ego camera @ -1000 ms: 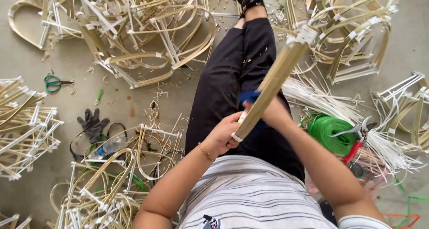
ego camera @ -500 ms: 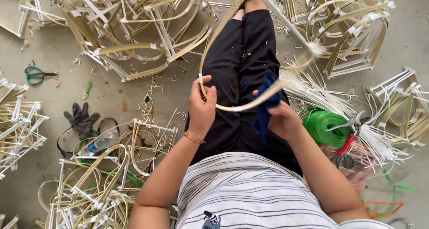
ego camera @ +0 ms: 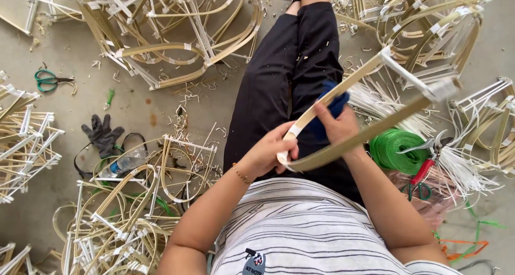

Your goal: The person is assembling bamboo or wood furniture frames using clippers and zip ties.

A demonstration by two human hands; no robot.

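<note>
Bent bamboo strip frame [ego camera: 365,108], a long loop of flat tan slats joined by pale tape and a white crosspiece at its far end, held over the lap of a person seated on the concrete floor [ego camera: 161,103]. The left hand [ego camera: 271,151] closes around the near bend of the loop, fingers curled and thumb pressed on the taped joint. The right hand [ego camera: 335,126] pinches the upper slat between thumb and fingers, with a blue cloth [ego camera: 328,110] bunched under the palm. The bend looks best kept steady by gripping right at the taped joint, so the two slats stay flat against each other and do not twist.

Just beside the right forearm lie a coil of green cord [ego camera: 394,146] and red-handled pruning shears [ego camera: 426,165], next to a bundle of thin white strips [ego camera: 466,170]. Finished frames are heaped all around [ego camera: 177,33]. Well apart to the left lie a dark work glove [ego camera: 102,135], a clear plastic bottle [ego camera: 124,162] and green-handled scissors [ego camera: 48,81]. Shavings litter the floor.
</note>
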